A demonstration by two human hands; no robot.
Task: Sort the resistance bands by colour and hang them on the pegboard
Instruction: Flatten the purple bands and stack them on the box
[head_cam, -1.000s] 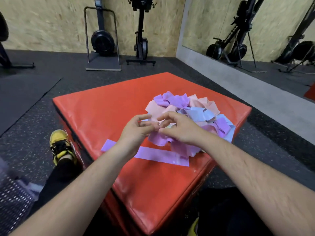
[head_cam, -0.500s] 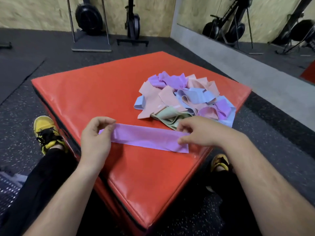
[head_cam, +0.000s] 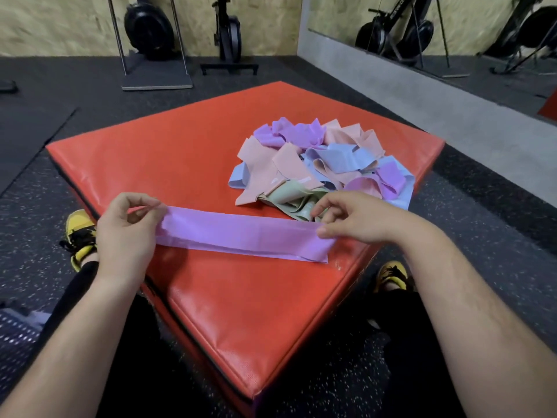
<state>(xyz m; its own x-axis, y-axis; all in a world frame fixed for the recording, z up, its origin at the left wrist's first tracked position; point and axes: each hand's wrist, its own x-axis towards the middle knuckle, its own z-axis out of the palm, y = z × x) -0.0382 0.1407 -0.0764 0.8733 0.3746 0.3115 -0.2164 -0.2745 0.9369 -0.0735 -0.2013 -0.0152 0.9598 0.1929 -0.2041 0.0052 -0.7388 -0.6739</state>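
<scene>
Purple band point(head_cam: 241, 235) is lying 9-to-3 between the hands: left hand point(head_cam: 126, 233) is pinching its 9 o'clock end, right hand point(head_cam: 358, 220) is touching its 3 o'clock end, grip unclear.

- Your widest free room is the bare left half of the red box point(head_cam: 168, 152), from its left corner up to its far corner.
- The pile of bands point(head_cam: 325, 164) fills the right half, close to the right corner; you pass it on its left or over it.
- The purple band point(head_cam: 241, 236) lies across the box from near-left edge to near-right edge, held at its ends by your left hand point(head_cam: 126, 236) and right hand point(head_cam: 355, 218).
- Your right hand sits just beside the pile's near side.
- Between that band and the near corner the red surface lies bare.
</scene>
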